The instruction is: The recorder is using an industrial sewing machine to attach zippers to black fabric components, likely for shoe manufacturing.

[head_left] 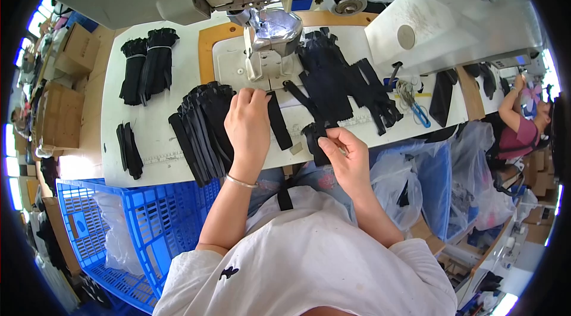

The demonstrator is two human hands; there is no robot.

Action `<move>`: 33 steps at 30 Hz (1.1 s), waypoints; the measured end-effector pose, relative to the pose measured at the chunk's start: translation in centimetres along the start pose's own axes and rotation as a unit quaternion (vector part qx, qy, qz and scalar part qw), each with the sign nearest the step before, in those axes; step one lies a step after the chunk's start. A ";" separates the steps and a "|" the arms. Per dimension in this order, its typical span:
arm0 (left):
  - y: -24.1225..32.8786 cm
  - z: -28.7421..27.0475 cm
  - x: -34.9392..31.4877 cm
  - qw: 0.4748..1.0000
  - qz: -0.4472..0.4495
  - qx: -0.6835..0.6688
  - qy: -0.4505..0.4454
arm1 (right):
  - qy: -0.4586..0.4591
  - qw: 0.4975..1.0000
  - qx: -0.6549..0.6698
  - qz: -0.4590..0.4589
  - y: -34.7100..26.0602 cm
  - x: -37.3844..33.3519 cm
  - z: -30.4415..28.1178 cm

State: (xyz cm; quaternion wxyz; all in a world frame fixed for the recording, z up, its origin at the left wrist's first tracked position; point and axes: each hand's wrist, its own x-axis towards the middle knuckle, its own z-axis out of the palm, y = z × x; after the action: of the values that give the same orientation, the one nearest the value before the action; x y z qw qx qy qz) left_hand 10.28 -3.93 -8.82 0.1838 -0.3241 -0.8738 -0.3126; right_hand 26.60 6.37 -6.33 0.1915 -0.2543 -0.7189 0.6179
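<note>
My left hand (pixel 248 122) is just in front of the sewing machine's presser foot (pixel 254 72). Its fingers are bent and closed at the upper end of a narrow black strip (pixel 279 122); the fingertips are partly hidden. Nearer the table's front edge, my right hand (pixel 347 155) pinches a folded black strip (pixel 316 143) between thumb and fingers. Left of my left hand lies a fanned stack of black strips (pixel 202 122). Beyond my right hand, a loose pile of black strips (pixel 326 84) spreads from beside the machine head toward the right.
Two tied black bundles (pixel 148 66) and a few loose strips (pixel 129 150) lie at the table's left. Thread snips (pixel 421 115) lie at right, by a machine housing (pixel 434 30). A blue crate (pixel 143 227) stands below left, plastic bags (pixel 398 185) below right. Another person (pixel 523 128) sits far right.
</note>
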 end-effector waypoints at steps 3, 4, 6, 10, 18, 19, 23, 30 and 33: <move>1.0 -1.4 0.7 0.997 0.023 -0.045 0.053 | -0.006 0.995 0.002 -0.104 0.3 0.5 0.1; 1.1 -1.8 0.8 0.997 0.023 -0.045 0.052 | -0.005 0.995 0.002 -0.104 0.0 0.7 0.1; 1.0 -2.2 1.2 0.999 -0.006 -0.044 -0.006 | -0.019 0.990 -0.024 -0.136 -0.8 0.9 0.2; 0.8 -3.3 1.4 0.998 -0.004 -0.062 -0.015 | -0.021 0.993 0.006 -0.116 -1.2 1.4 0.6; 2.1 -6.3 1.5 0.815 -0.226 -0.499 -0.189 | -0.072 0.990 0.007 -0.117 -2.8 2.3 0.5; 1.8 -6.5 1.2 0.779 -0.237 -0.546 -0.196 | -0.066 0.993 0.015 -0.102 -3.0 2.2 0.8; 1.9 -7.3 0.4 0.725 -0.269 -0.601 -0.203 | -0.075 0.997 0.018 -0.018 -2.9 2.0 0.9; 2.9 -7.9 -0.7 0.745 -0.248 -0.591 -0.182 | -0.053 0.997 0.053 -0.003 -3.3 1.6 1.4; 2.8 -7.9 -0.7 0.746 -0.240 -0.595 -0.180 | -0.050 0.997 0.053 -0.019 -3.5 1.6 1.5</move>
State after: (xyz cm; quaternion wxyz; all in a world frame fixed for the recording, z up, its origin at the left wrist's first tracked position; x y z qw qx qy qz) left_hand 13.65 -7.86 -2.20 -0.2877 -0.1976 -0.5767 -0.7386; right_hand 24.02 5.74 -3.22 0.1800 -0.1984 -0.6986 0.6634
